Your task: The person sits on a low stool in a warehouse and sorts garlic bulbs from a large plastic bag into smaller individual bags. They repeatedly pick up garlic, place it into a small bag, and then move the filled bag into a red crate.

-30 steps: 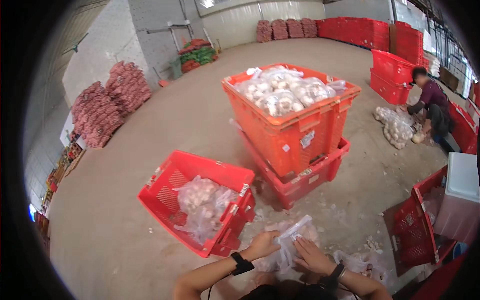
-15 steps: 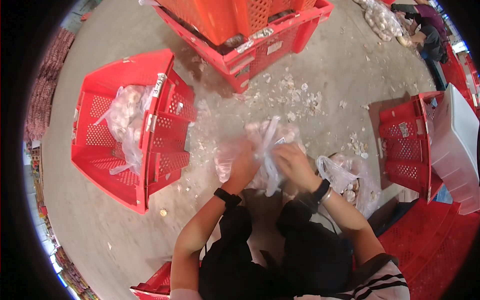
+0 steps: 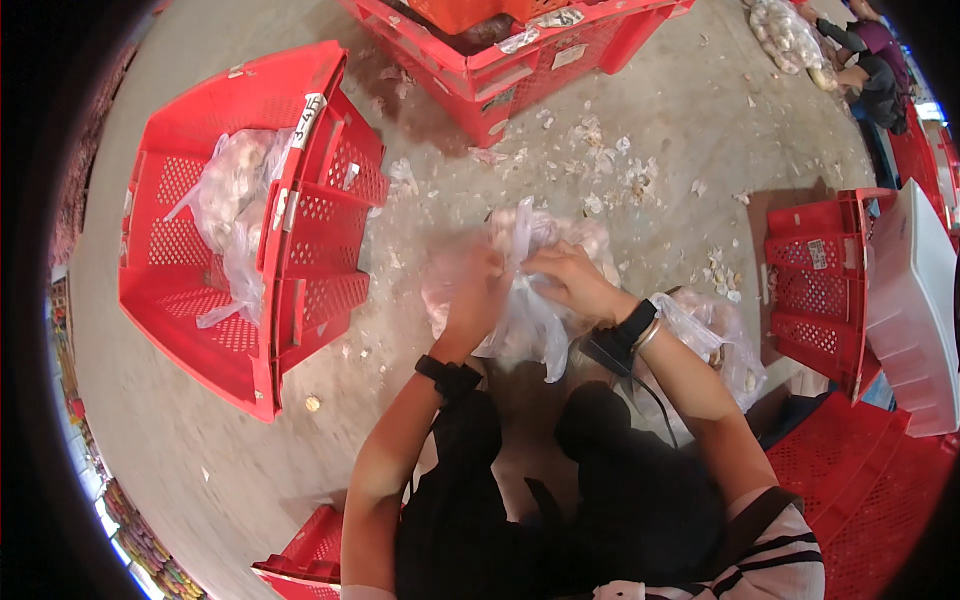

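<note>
A clear plastic bag (image 3: 527,325) full of pale pinkish garlic bulbs rests on the floor in front of my knees. Its gathered neck and loose handle ends stick up between my hands. My left hand (image 3: 478,292), slightly blurred, grips the gathered plastic from the left. From the right, my right hand (image 3: 578,281) pinches the same twisted plastic with thumb and fingers. Just right of it lies a second bag of garlic (image 3: 715,340), near my right forearm; nothing touches its top.
Left stands a red perforated crate (image 3: 320,250), tipped toward me, holding a bagged load of garlic (image 3: 233,195). Stacked crates (image 3: 485,90) are ahead. Another red crate (image 3: 815,265) and a white bin (image 3: 915,320) stand right. Papery skins litter the floor. Far right, a person (image 3: 880,75) crouches beside a bag.
Both hands stay at the bag's neck, and the plastic ends between them have shifted in shape. The view has tilted a little, so the crates ahead sit higher in the picture.
</note>
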Demonstrator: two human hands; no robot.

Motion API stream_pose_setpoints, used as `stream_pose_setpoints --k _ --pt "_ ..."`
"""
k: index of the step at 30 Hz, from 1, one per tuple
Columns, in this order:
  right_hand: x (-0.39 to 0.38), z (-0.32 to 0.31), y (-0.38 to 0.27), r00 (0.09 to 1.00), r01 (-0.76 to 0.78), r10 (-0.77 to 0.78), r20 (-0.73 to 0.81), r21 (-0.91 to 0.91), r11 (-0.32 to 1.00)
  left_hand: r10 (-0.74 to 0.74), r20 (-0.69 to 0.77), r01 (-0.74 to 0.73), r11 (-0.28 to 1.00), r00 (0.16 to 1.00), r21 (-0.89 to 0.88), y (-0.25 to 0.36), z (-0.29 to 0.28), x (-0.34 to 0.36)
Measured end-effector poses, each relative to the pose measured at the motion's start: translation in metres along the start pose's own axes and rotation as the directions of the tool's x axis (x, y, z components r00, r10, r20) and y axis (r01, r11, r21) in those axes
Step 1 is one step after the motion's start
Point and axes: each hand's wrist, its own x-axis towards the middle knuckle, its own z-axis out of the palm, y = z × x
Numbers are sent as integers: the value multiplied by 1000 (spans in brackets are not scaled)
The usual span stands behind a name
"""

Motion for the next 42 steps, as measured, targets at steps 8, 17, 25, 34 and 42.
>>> stream_pose_setpoints --k 8,17,25,34,42 --pt "-5 -10 9 995 -67 70 72 -34 997 216 159 -251 935 963 251 21 10 -9" --pt "20 -11 5 972 105 -68 226 -155 982 191 189 -217 968 963 127 -26 32 -12" --pt "3 -11 17 979 -107 96 181 55 993 250 190 -269 959 949 85 -13 49 10" --pt "9 9 39 961 275 -269 61 -236 932 -47 310 22 996 950 84 22 16 0" --pt "14 4 71 963 -169 194 189 -139 976 284 154 -322 855 947 406 -26 49 7"
